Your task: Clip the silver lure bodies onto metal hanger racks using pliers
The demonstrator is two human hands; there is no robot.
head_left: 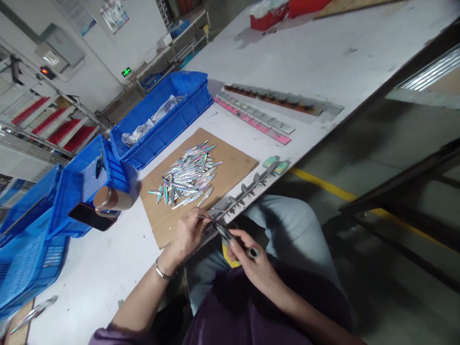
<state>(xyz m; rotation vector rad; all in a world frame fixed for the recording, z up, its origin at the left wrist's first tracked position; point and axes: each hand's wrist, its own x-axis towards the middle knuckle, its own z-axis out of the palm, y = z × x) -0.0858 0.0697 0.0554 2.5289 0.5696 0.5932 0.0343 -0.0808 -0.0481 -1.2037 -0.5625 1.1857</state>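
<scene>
- Taking the meeting point of the fingertips as the dial's centre, with twelve at the top of the view, the left hand is lying at nine o'clock, pinching a small, thin, shiny metal piece; its exact shape is too small to tell.
- The right hand is lying at four o'clock, gripping a dark metal hand tool whose long axis is running from ten to four, its tip pointing toward the left fingertips; whether tip and piece are touching, I cannot tell.
- A dark, toothed metal strip is stretching toward two o'clock along the edge of the white tabletop, its near end sitting just beside the tool's tip.
- A loose pile of slender, silvery, iridescent fish-shaped pieces is resting at eleven o'clock on a flat brown cardboard sheet, the left hand being nearer to it.
</scene>
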